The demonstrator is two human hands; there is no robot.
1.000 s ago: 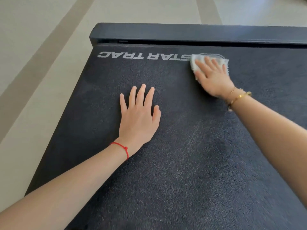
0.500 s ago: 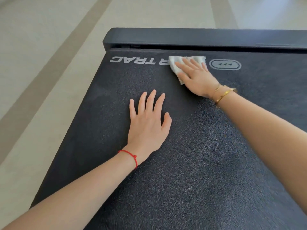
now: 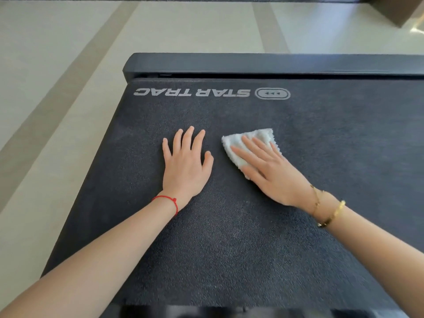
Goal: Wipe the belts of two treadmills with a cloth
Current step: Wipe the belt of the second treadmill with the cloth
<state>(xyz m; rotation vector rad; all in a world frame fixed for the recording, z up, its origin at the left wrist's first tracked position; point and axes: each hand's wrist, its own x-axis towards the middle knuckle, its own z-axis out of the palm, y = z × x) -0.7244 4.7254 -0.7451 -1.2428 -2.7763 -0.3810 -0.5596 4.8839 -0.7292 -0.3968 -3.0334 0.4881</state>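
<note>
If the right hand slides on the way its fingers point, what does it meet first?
Bare belt at first; the right hand, flat on the cloth, points up-left, so probably the STAR TRAC lettering, passing clear of the left hand.

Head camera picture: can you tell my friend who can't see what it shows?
A person's right hand presses a white cloth flat onto a dark treadmill belt, while the left hand rests open on the belt beside it. Upside-down STAR TRAC lettering runs along the belt's far end, with pale floor beyond.
</note>
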